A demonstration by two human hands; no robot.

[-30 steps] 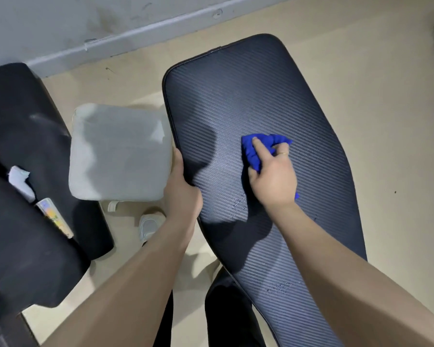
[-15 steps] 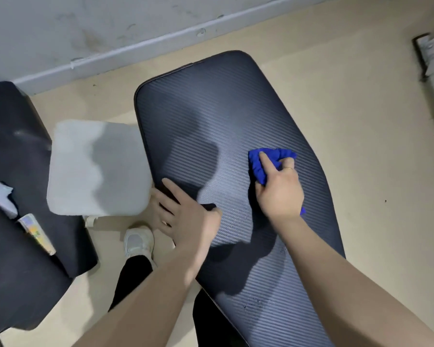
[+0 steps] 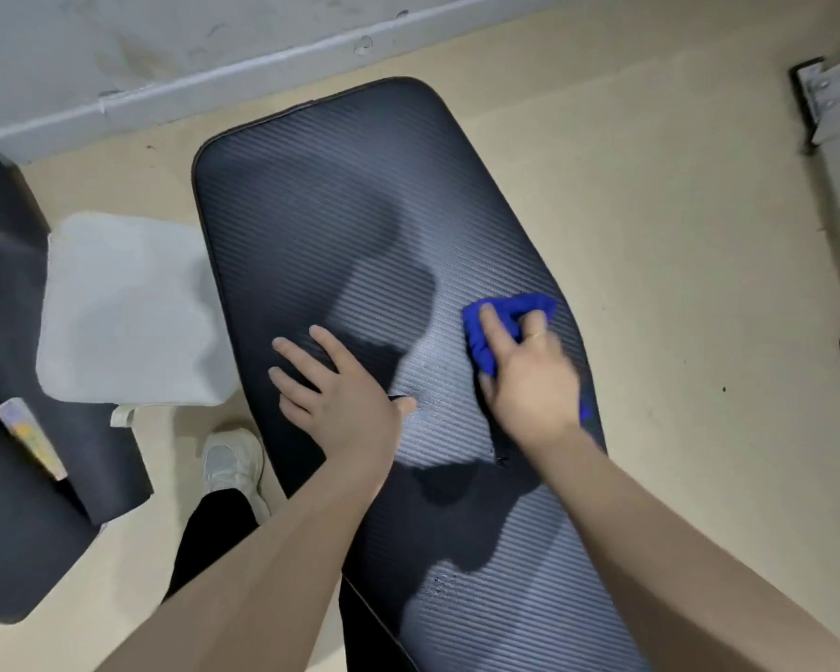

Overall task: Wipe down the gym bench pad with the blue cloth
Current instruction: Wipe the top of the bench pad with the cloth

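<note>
1. A person's right hand (image 3: 529,375) presses a bunched blue cloth (image 3: 500,322) against the right side of a black ribbed gym bench pad (image 3: 340,196), fingers (image 3: 498,327) curled into the fabric and gripping it.
2. The left hand (image 3: 340,395) lies flat on the pad's near-left area, fingers spread and holding nothing, apparently bracing the bench.
3. The cloth sits close to the pad's right edge; a wide stroke could carry it off the side, leaving that border unwiped.
4. Wadded up, the cloth covers little surface, so streaks between passes look likely.
5. Damp-looking specks (image 3: 444,586) show near the pad's near end; the far end looks unreached, and both could be missed.
6. The bracing palm covers a patch that may be skipped.
7. A white shoe (image 3: 231,460) stands on the floor beside the bench.
</note>
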